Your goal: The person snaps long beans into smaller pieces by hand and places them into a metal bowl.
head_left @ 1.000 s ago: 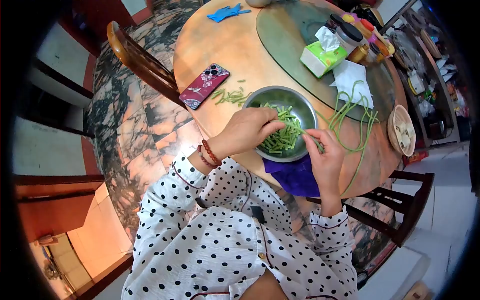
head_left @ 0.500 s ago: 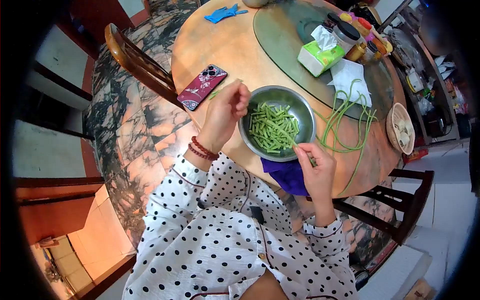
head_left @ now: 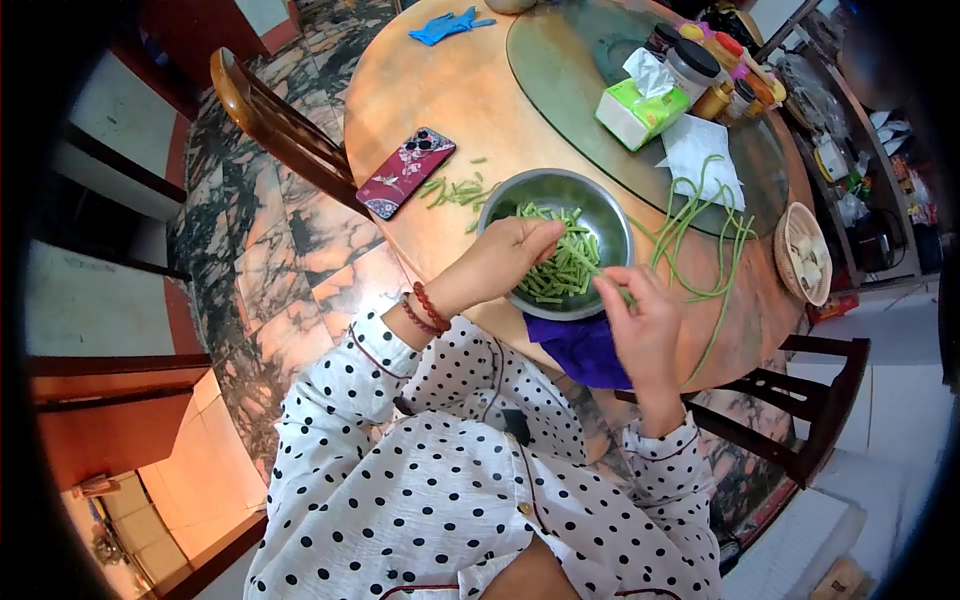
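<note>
A metal bowl (head_left: 622, 236) holds many short cut pieces of green long bean (head_left: 574, 274). My right hand (head_left: 640, 312) is closed at the bowl's near right rim, thumb and fingers pinching a green long bean (head_left: 592, 270) that points in over the pieces. Over the bowl's left side is my left hand (head_left: 512, 252), its thumb and fingers pressed together; whatever they may hold is hidden. Small green scraps (head_left: 460, 190) lie on the table left of the bowl. Several whole long beans (head_left: 690, 240) curl across the table to the right.
A patterned phone (head_left: 406, 174) lies left of the scraps on the round table (head_left: 480, 110). Purple cloth (head_left: 585, 352) hangs below the bowl. Farther back are a tissue box (head_left: 640, 112), jars (head_left: 692, 68) and a blue glove (head_left: 448, 26). A small basket (head_left: 802, 256) stands at the right edge.
My left hand has swung right from beside the phone to over the bowl, uncovering the scraps on the table. My right hand still pinches the bean and has shifted slightly.
</note>
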A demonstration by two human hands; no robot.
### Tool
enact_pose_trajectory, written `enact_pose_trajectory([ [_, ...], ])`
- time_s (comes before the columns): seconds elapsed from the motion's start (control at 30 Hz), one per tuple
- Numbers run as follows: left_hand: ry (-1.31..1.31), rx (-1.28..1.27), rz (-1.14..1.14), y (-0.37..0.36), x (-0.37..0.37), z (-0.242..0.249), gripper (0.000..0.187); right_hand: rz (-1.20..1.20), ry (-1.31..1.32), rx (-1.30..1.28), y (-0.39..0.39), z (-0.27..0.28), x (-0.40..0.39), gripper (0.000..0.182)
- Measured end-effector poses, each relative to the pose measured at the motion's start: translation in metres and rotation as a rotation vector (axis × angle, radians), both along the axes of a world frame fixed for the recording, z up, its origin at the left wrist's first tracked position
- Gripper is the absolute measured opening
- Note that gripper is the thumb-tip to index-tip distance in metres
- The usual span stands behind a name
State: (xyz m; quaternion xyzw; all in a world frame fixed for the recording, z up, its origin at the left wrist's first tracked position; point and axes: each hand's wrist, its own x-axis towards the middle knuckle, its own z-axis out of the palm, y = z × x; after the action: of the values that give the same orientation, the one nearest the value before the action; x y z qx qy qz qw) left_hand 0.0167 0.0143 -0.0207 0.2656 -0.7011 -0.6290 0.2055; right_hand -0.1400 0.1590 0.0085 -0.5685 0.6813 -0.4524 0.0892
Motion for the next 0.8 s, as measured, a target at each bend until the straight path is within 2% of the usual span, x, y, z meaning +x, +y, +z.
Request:
enact_pose_trajectory([
  [0.07, 0.034, -0.042, 0.169, 0.005, -0.008, -0.004, 0.044, 0.008, 0.131, -0.106, 0.001, -0.005, 0.015, 0.012],
  [0.17, 0.061, 0.105, 0.390, -0.018, -0.008, -0.005, 0.043, 0.003, 0.159, -0.075, 0.011, 0.004, 0.032, 0.011],
  [0.3, -0.032, 0.091, 0.086, -0.008, -0.003, 0.014, 0.040, 0.021, -0.109, 0.031, 0.006, -0.001, 0.016, 0.008],
  [0.33, -0.057, 0.021, -0.010, -0.007, -0.002, 0.011, 0.041, 0.053, -0.119, 0.009, 0.003, -0.005, 0.010, 0.009],
  [0.43, -0.148, 0.338, -0.207, -0.003, -0.001, 0.016, 0.043, 0.093, -0.151, 0.029, -0.004, -0.012, -0.003, 0.009],
  [0.47, -0.170, 0.342, -0.307, -0.005, 0.001, 0.013, 0.046, 0.096, -0.161, 0.050, -0.005, -0.013, -0.004, 0.009],
  [0.57, -0.081, 0.246, -0.205, -0.003, 0.003, 0.007, 0.045, 0.006, -0.260, 0.021, -0.004, -0.010, -0.002, 0.009],
  [0.67, -0.022, 0.240, 0.064, -0.003, -0.004, 0.003, 0.045, 0.000, -0.021, -0.077, -0.003, -0.014, 0.000, 0.009],
  [0.77, -0.029, -0.028, 0.417, -0.008, -0.014, -0.012, 0.043, 0.000, 0.071, -0.028, 0.007, -0.005, 0.027, 0.010],
  [0.8, 0.042, 0.035, 0.466, -0.017, -0.012, -0.009, 0.042, 0.022, 0.082, -0.001, 0.010, 0.000, 0.030, 0.011],
])
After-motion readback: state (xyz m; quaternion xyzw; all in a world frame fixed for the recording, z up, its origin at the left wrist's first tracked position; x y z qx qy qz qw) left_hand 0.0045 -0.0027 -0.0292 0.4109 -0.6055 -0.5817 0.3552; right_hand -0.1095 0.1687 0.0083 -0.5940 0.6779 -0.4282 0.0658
